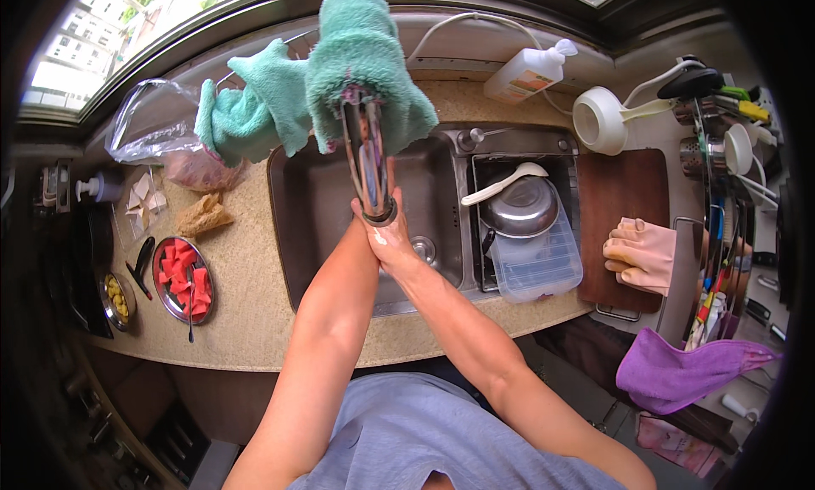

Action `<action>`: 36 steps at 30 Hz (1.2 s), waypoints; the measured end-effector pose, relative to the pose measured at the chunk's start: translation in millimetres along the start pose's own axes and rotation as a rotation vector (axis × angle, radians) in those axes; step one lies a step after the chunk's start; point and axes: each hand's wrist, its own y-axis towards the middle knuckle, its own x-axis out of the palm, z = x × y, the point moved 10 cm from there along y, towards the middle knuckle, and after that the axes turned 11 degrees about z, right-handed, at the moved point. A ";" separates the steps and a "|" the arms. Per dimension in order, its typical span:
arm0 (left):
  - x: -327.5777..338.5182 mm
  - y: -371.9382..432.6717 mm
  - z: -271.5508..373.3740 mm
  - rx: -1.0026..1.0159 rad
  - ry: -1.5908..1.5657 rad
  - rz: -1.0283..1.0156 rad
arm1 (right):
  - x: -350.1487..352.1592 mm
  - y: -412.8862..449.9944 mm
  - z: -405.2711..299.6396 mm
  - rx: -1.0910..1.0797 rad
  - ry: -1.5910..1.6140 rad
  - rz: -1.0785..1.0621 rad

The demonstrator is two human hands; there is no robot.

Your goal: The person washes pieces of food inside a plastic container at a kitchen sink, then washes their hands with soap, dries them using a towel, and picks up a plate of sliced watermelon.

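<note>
Both my hands are together over the left basin of a stainless steel sink (pixel 299 216), under the end of a chrome faucet (pixel 369 165). My left hand (pixel 364 211) lies against my right hand (pixel 389 238), which has a white patch, perhaps foam, near the wrist. The faucet spout hides most of the fingers, so their pose cannot be told. A teal towel (pixel 356 51) is wrapped around the faucet's upper part, and another teal cloth (pixel 261 108) hangs to its left. The basin drain (pixel 423 249) shows beside my right wrist.
On the left counter stand a plate of watermelon pieces (pixel 173 302), a peeler (pixel 140 267) and a small bowl (pixel 118 302). A rack at right holds a metal bowl (pixel 519 207), a white spoon (pixel 506 183) and a plastic lid (pixel 541 261). Pink rubber gloves (pixel 643 254) rest on a brown board (pixel 621 184).
</note>
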 end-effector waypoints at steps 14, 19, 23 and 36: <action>20.2 -54.2 -39.0 -0.306 -1.264 0.063 | 25.0 70.5 88.5 0.738 0.517 -0.301; -35.2 -67.4 -32.8 -0.177 -0.466 0.214 | 18.3 93.4 122.3 0.182 -0.236 -0.268; -71.2 -75.2 -13.2 0.125 -0.380 0.276 | 68.7 70.3 30.6 -0.428 -1.059 -0.468; -49.1 -115.3 8.4 -0.801 -1.699 -0.462 | 130.7 91.5 23.9 -0.514 -1.431 -0.734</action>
